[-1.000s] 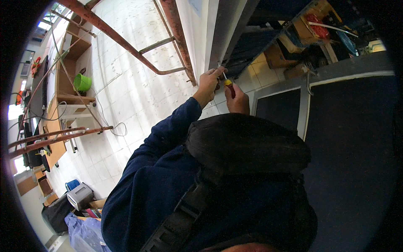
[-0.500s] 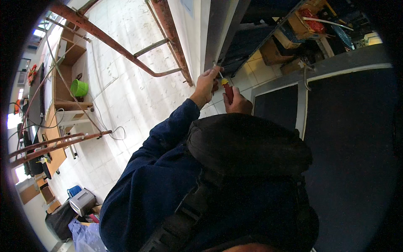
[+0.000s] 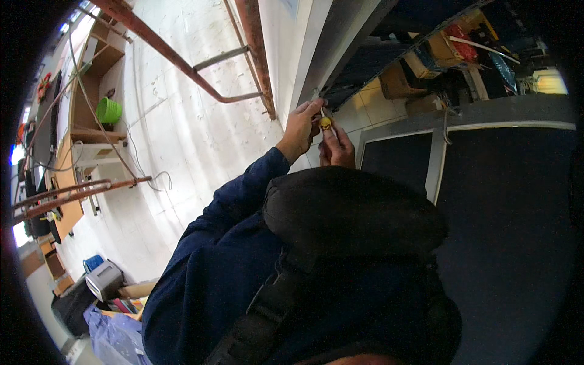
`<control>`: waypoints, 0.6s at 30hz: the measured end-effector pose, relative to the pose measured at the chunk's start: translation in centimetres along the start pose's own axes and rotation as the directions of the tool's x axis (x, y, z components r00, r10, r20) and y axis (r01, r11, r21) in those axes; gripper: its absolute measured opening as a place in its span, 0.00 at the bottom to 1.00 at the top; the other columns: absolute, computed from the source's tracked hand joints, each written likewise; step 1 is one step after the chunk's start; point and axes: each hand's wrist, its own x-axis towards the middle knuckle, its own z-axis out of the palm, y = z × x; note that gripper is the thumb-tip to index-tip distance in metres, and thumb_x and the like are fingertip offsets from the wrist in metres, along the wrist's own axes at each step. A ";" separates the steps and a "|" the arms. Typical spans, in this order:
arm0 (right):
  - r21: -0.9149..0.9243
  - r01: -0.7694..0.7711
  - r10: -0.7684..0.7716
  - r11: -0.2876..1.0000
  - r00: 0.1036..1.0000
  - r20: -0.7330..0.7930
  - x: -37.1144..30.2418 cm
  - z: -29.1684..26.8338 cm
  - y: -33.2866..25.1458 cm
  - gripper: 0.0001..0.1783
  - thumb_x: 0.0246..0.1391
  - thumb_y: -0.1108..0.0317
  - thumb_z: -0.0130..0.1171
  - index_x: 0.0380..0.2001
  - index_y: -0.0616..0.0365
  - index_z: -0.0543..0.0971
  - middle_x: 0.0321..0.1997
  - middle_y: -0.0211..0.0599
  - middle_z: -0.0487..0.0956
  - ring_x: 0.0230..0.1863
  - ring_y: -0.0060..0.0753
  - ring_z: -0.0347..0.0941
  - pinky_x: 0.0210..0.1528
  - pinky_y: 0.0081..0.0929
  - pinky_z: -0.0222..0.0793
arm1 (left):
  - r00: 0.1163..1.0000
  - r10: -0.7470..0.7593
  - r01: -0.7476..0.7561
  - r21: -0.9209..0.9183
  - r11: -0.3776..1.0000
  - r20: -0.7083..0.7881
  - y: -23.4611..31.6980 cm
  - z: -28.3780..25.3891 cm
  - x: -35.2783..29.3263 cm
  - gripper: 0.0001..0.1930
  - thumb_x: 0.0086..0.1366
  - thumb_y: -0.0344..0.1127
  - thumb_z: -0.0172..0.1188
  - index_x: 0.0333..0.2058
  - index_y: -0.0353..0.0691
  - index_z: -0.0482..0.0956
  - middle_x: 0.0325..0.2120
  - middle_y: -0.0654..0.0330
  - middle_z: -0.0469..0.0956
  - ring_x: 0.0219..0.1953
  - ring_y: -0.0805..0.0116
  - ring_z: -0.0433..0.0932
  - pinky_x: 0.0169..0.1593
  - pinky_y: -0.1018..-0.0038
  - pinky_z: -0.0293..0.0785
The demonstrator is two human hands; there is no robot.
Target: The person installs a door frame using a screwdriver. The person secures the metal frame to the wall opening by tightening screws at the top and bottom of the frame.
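My right hand [image 3: 338, 147] is wrapped around a screwdriver [image 3: 326, 123]. Its yellow collar shows above the fingers, while the red handle is mostly covered by the hand. The thin shaft runs away from me toward the grey metal door frame [image 3: 307, 91]. Beside the shaft, close to the frame's edge, my left hand [image 3: 298, 131] has its thumb and fingertips pinched together. What they grip is too small and covered to make out. A small pale metal piece [image 3: 316, 93] shows just past the left fingertips.
A rusty metal scaffold [image 3: 258, 67] stands at the far left of my hands on pale floor tiles. On the right is a dark-panelled door [image 3: 505, 201] with a grey frame. Beyond it sit cardboard boxes [image 3: 398, 79]. A green basket [image 3: 109, 111] rests on wooden shelving at left.
My right hand has shifted slightly left and turned, so the red handle is now mostly hidden and the yellow collar faces me. The left hand stays pinched near the frame. The view has tilted slightly.
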 end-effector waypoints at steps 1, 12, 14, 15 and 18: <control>-0.004 -0.012 0.012 1.000 0.998 0.066 0.0 -0.4 -0.1 0.19 0.66 0.47 0.55 0.52 0.45 0.72 0.24 0.22 0.69 0.17 0.16 0.60 0.16 0.19 0.56 | 0.999 0.016 -0.017 0.020 1.000 0.039 -0.1 -0.4 -0.1 0.11 0.68 0.44 0.64 0.38 0.42 0.82 0.21 0.70 0.71 0.17 0.80 0.63 0.20 0.81 0.56; -0.205 0.246 -0.224 0.947 0.967 0.121 2.0 -2.7 2.7 0.29 0.66 0.54 0.58 0.66 0.53 0.67 0.33 0.28 0.77 0.27 0.20 0.72 0.29 0.21 0.71 | 0.999 0.042 -0.041 0.018 0.999 -0.019 -0.9 -0.1 -0.2 0.12 0.67 0.45 0.65 0.38 0.42 0.82 0.23 0.70 0.71 0.19 0.80 0.63 0.21 0.82 0.55; -0.445 0.492 -0.472 0.749 0.866 0.163 2.3 -2.7 2.7 0.31 0.66 0.58 0.59 0.67 0.54 0.66 0.33 0.29 0.78 0.30 0.24 0.75 0.34 0.24 0.74 | 1.000 0.001 -0.001 -0.020 1.000 -0.032 -0.2 0.6 -0.6 0.15 0.69 0.47 0.62 0.42 0.41 0.81 0.27 0.68 0.74 0.22 0.78 0.68 0.23 0.81 0.61; -0.515 0.556 -0.549 0.653 0.815 0.184 2.7 -2.7 2.6 0.31 0.65 0.59 0.59 0.68 0.55 0.66 0.33 0.30 0.79 0.31 0.25 0.76 0.35 0.25 0.75 | 1.000 -0.001 0.000 -0.017 1.000 -0.030 -0.4 0.2 -0.4 0.15 0.69 0.47 0.62 0.42 0.41 0.81 0.27 0.68 0.74 0.22 0.78 0.68 0.23 0.81 0.61; -0.688 0.546 -0.589 0.478 0.780 0.210 2.5 -2.4 1.1 0.29 0.65 0.56 0.59 0.66 0.53 0.68 0.33 0.31 0.78 0.29 0.29 0.76 0.32 0.29 0.74 | 0.990 0.015 -0.013 -0.015 1.000 0.142 -1.1 -0.7 0.1 0.17 0.71 0.48 0.60 0.44 0.40 0.80 0.30 0.65 0.77 0.25 0.75 0.73 0.26 0.79 0.70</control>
